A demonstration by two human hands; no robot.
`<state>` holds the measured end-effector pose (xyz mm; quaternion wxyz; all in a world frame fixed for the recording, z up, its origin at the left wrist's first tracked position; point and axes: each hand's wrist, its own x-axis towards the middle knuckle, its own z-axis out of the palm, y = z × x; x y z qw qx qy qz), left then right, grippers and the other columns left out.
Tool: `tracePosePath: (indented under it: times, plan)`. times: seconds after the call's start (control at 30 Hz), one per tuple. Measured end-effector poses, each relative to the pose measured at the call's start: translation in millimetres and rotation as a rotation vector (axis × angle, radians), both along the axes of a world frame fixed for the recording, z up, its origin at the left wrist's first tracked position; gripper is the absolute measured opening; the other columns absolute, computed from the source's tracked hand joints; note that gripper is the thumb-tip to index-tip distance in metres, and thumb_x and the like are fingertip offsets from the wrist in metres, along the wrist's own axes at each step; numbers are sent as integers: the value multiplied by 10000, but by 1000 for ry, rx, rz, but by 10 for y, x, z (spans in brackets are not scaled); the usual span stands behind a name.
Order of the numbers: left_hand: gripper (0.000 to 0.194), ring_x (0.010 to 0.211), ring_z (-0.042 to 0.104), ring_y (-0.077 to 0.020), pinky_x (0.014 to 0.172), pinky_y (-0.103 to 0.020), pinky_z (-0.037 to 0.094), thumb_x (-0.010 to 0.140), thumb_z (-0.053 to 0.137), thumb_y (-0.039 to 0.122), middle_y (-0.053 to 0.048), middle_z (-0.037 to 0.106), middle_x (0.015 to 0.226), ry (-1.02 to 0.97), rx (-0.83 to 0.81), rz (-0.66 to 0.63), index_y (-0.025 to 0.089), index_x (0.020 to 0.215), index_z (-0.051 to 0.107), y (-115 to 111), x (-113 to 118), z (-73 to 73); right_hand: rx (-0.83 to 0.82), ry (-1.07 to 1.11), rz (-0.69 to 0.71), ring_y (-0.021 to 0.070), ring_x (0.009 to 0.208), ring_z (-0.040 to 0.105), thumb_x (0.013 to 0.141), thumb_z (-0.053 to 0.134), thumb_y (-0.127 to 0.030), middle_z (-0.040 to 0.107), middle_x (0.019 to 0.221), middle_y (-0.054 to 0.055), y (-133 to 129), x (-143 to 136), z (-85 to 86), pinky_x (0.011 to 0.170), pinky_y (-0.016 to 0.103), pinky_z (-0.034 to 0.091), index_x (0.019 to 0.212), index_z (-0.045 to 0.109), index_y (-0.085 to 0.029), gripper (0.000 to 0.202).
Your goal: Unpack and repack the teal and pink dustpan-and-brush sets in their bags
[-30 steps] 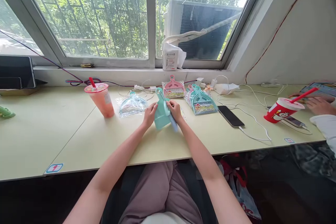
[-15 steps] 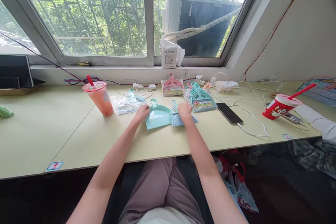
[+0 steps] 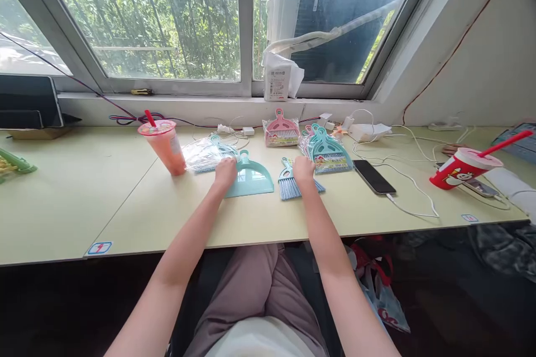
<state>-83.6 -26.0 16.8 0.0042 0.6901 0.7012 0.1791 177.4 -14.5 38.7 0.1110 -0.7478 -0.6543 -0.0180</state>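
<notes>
A teal dustpan lies on the pale yellow table, its wide edge toward me. My left hand is closed at the dustpan's left side. To the right is a small teal brush with blue bristles, lying flat. My right hand is closed just right of this brush, over more blue bristles that stick out beside it; the handle under the fingers is hidden. Behind the hands are a pink set in clear wrap, stacked teal sets and a crumpled clear-wrapped pack.
An orange drink cup stands at the left. Toward the right are a black phone on a white cable, a red cup and another person's hand. A tissue pack stands on the window sill.
The dustpan and the small brush are farther apart, with bare table between them. My left hand has moved left relative to the brush. The whole view has shifted slightly.
</notes>
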Motion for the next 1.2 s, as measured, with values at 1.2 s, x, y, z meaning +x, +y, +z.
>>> tracePosePath:
  times: [1.2]
  plan:
    - [498, 805, 617, -207, 719, -302, 491, 706, 708, 615, -54, 695, 871, -1005, 33, -525, 166, 920, 702, -18, 233, 121, 508, 663, 490, 259, 1065, 618, 933, 579, -309, 683, 1101, 116, -207, -520, -17, 901, 372, 501, 988, 706, -193, 181]
